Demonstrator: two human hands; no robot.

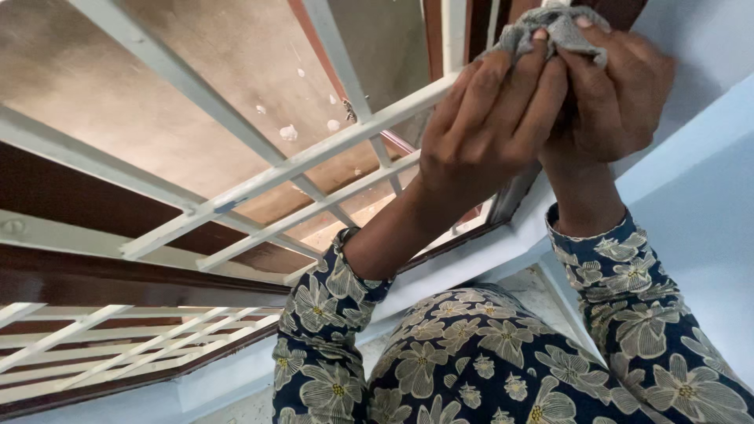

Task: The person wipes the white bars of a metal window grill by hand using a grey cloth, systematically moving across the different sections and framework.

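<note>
Both hands are raised to the upper right corner of the window frame [514,196], where they bunch a grey cloth [550,31] together. The left hand [487,126] has its fingers curled over the cloth's lower fold, pressing it against the end of a white grille bar [314,157]. The right hand [616,90] pinches the cloth's top edge, though how much lies under its palm is hard to tell. Pale blue wall [699,212] sits beside them, dark floral sleeves [628,290] below

White window grille [236,184], cloth [550,31] against it
</note>
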